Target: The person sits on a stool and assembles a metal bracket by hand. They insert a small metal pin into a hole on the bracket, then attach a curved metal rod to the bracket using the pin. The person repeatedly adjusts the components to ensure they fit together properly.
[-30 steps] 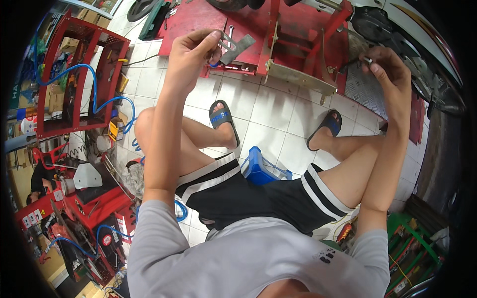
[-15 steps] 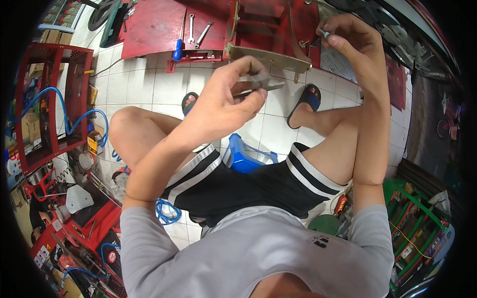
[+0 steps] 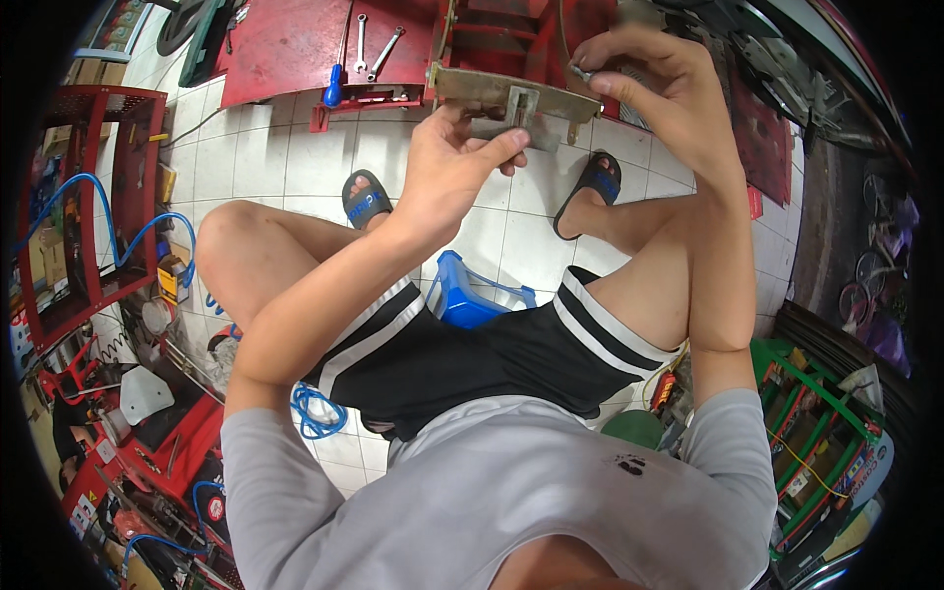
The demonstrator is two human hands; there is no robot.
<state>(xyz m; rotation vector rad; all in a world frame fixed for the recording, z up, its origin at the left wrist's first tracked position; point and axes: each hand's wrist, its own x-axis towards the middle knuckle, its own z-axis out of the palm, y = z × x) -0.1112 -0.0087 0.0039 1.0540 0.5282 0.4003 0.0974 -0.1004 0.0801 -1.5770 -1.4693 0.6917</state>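
My left hand (image 3: 447,167) grips a grey metal bracket (image 3: 523,106) with a slot in its upright part, thumb in front. The bracket is held up at the dull metal crossplate (image 3: 472,85) of a red lift frame (image 3: 497,39); whether they touch I cannot tell. My right hand (image 3: 669,84), raised at the plate's right end, pinches a small silver bolt (image 3: 582,73) between thumb and fingers. Part of the bracket is hidden by my left fingers.
Left of the frame, a red platform (image 3: 285,54) carries two wrenches (image 3: 361,44) and a blue-handled screwdriver (image 3: 333,88). A blue stool (image 3: 470,307) stands between my legs. Red shelving (image 3: 93,285) with a blue hose is at left, a green rack (image 3: 787,388) at right.
My left hand has moved forward with the bracket, turning it upright against the view of the crossplate. My right hand has shifted left with the bolt, closer to the bracket.
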